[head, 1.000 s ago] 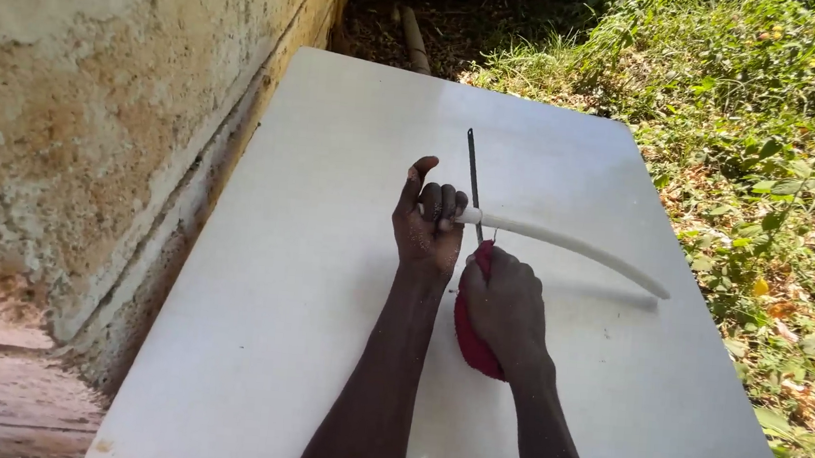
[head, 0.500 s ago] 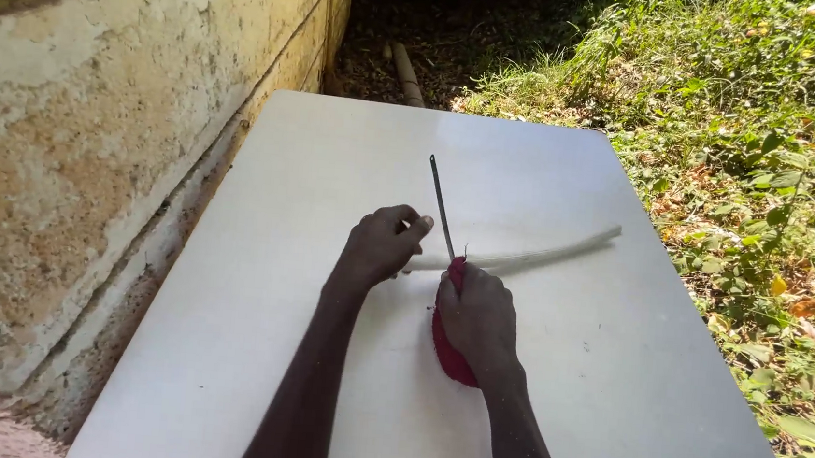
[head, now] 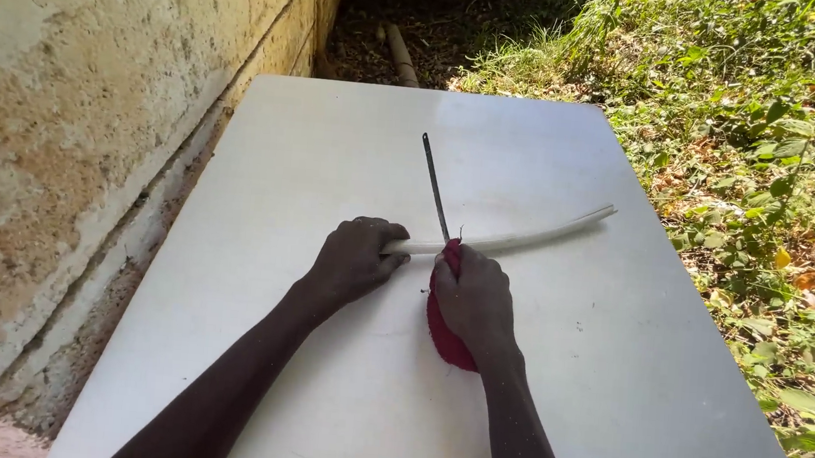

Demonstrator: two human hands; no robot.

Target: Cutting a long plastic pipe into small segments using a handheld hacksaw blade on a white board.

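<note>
Pipe (head: 523,235), white, lying across the desk (head: 336,156), pinned by the clenched left hand (head: 355,259); right hand (head: 473,297) grips a cloth-wrapped blade (head: 435,185) (keep strokes square, pressure light).

I see a white tabletop (head: 336,156), plain, no pattern. Pipe (head: 533,235) on it is white too, slightly creamier. Blade (head: 435,185) is dark grey metal, with a deep red cloth (head: 445,334) wrapped round its handle end. Wall (head: 76,135) is mottled yellow-tan with pale grey blotches. Weeds (head: 755,121) are mixed green, with brown and orange dead leaves.
</note>
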